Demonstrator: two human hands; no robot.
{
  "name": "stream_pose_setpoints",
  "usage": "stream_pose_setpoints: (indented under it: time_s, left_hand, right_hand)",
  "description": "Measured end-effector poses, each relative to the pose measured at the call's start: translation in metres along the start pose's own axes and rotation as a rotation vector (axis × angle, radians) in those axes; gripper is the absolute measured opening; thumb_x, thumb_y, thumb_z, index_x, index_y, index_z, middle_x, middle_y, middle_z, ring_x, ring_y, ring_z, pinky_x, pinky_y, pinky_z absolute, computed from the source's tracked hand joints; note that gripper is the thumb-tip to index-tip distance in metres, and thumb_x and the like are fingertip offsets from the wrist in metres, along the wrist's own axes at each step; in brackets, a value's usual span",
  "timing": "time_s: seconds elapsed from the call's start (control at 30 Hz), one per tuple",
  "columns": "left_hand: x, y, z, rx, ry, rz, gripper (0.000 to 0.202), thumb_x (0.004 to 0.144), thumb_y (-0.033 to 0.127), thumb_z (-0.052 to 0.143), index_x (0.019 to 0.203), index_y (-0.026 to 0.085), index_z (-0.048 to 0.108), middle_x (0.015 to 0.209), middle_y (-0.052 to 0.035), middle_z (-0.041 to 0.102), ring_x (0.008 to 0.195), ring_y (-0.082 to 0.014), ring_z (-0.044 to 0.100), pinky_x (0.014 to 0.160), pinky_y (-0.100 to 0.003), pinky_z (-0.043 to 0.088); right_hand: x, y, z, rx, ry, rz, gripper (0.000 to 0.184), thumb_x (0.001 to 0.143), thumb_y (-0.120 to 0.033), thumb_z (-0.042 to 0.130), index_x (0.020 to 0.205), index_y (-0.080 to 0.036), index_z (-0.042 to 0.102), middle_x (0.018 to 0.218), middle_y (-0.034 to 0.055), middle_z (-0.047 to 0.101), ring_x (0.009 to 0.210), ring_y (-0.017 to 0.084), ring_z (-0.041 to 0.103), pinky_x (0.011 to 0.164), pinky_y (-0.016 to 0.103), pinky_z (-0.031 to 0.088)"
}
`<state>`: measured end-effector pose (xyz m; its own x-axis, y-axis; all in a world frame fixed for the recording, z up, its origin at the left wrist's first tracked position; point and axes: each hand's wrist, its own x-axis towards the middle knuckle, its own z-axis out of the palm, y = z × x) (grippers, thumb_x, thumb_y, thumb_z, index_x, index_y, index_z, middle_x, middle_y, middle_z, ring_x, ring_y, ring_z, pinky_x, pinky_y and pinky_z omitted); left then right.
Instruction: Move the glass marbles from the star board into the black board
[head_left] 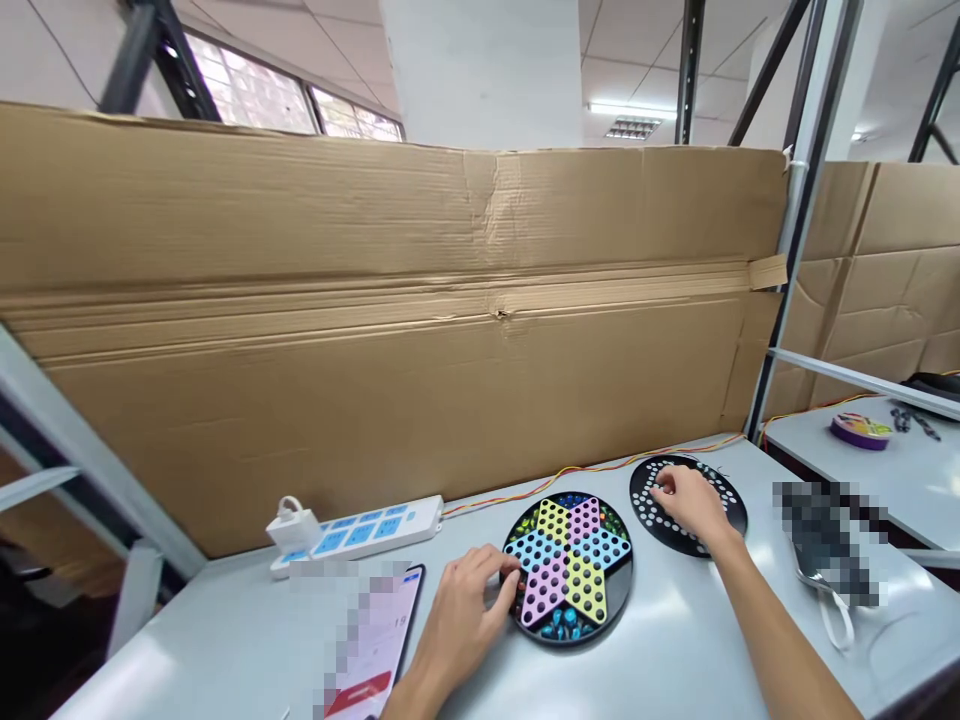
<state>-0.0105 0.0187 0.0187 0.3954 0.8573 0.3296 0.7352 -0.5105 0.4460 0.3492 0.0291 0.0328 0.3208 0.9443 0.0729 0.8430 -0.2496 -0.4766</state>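
Note:
A round Chinese checkers board [568, 570] lies flat on the table, its star in yellow, pink and blue with dark holes. Colored marbles [566, 624] sit in compartments around the star. At the board's left rim is my left hand [469, 605], its fingers curled and the thumb close to the fingertips; anything between them is hidden. Right of the board lies a black disc [686, 540] with rings of white dots. My right hand [691, 505] is over its middle, fingertips pinched together; whether a small piece is in the pinch cannot be made out.
A phone [386, 640] lies left of my left hand. Behind it is a white power strip [375, 530] with a plugged-in charger [292, 524]. Cardboard [405, 410] walls off the back, with colored wires [540, 487] along its foot. A purple tape roll [861, 431] sits on the neighboring table.

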Motion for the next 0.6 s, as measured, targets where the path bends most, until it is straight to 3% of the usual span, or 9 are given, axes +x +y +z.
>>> stream_pose_setpoints:
  time_s: [0.2,0.33,0.47,0.6]
  left_hand:
    - [0.0,0.001,0.0,0.005,0.001,0.001,0.031,0.097,0.044,0.047,0.088,0.026,0.071,0.095,-0.0044,0.077,0.092,-0.0262,0.069,0.087,-0.04,0.049]
    - [-0.001,0.001,0.001,0.013,0.001,0.006,0.028,0.097,0.041,0.049,0.088,0.026,0.071,0.095,-0.0038,0.076,0.093,-0.0257,0.069,0.087,-0.04,0.049]
    - [-0.002,0.001,0.001,0.015,-0.006,0.01,0.027,0.097,0.039,0.049,0.089,0.027,0.071,0.094,-0.0034,0.076,0.093,-0.025,0.069,0.088,-0.039,0.048]
    - [-0.002,0.0,0.001,0.027,-0.001,0.01,0.026,0.097,0.037,0.049,0.089,0.026,0.071,0.094,-0.0031,0.076,0.092,-0.0248,0.069,0.087,-0.039,0.048]
  right_hand:
    - [-0.015,-0.035,0.026,0.255,0.021,-0.391,0.018,0.089,-0.03,0.061,0.097,-0.018,0.073,0.099,0.0061,0.072,0.088,0.018,0.064,0.082,0.028,0.046]
    - [-0.041,-0.07,0.046,0.312,-0.121,-0.601,0.012,0.085,-0.028,0.066,0.083,-0.018,0.073,0.084,0.0027,0.072,0.074,0.015,0.059,0.074,0.025,0.044]
    - [-0.066,-0.093,0.061,0.215,-0.328,-0.744,0.009,0.078,-0.026,0.071,0.074,-0.018,0.072,0.068,-0.0009,0.068,0.065,0.013,0.055,0.066,0.023,0.039]
    - [-0.077,-0.099,0.062,0.074,-0.426,-0.829,0.014,0.078,-0.025,0.066,0.085,-0.021,0.077,0.075,-0.0001,0.071,0.07,0.015,0.055,0.065,0.024,0.036]
